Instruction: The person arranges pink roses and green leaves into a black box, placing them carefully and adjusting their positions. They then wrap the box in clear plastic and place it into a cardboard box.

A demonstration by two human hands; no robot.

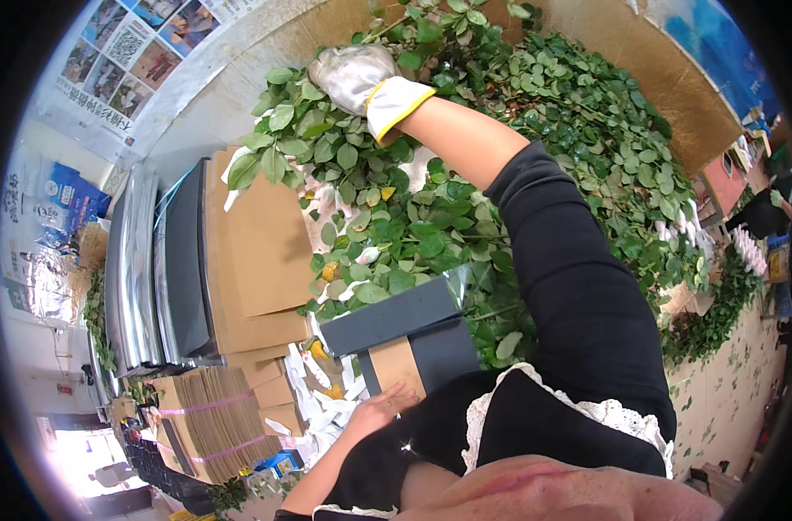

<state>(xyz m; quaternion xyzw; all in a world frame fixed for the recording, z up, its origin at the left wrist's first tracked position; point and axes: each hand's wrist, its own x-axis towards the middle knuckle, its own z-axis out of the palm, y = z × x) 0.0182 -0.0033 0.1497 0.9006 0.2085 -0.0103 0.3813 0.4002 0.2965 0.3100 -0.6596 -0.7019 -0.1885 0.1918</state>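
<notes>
My right hand, in a whitish work glove with yellow trim, reaches far forward into leafy rose stems. Its fingers curl among the leaves, and whatever is inside them is hidden. My left hand, bare and wearing a ring, lies flat with its fingers on a brown cardboard strip. Under that strip is a dark grey sheet, and a folded dark grey band crosses its upper end. A pale rose bud shows among the leaves just beyond.
A big heap of rose foliage fills the right side. Brown cardboard sheets and dark wrapping sheets stand at left. Below are a strapped cardboard stack, white scraps and a blue box. Another person is far right.
</notes>
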